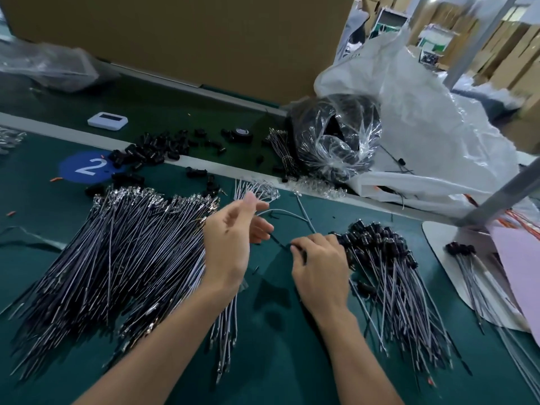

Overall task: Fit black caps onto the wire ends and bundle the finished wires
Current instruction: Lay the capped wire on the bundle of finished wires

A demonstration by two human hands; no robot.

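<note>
Head view: green mat (277, 346) under wire piles (117, 258) (blue "2" disc (87, 166)), cardboard box (175, 30) behind.

Left hand (230, 244), right hand (318, 267): two. One bare wire heap (117, 258) leftward, two capped heaps (388, 276) rightward, one tape roll (241, 134) beyond.

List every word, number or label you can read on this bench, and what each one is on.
"2": white numeral on the round blue sticker on the dark green table mat.
Small white rectangular device: dark screen, nothing legible.
Black tape roll: core marking too blurred to read.
Large white plastic sack: faint print, too blurred.
</note>
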